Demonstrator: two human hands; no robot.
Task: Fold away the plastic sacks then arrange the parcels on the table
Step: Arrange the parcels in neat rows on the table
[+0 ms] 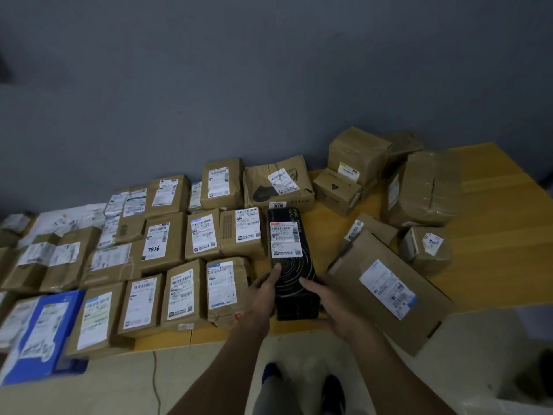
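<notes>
At the near edge of the table (493, 253), a black parcel (291, 265) is gripped at its near end, left hand (263, 292) and right hand (332, 307) curled round its sides. Arranging is judged under way; next it must be squared beside the brown rows (163, 244), with the loose parcels (425, 190) farther right not yet placed.

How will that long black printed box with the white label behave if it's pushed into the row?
The long black printed box is probably stiff: its edges run straight between the left hand and right hand. Lying flat, it should slide rather than tip.
</notes>
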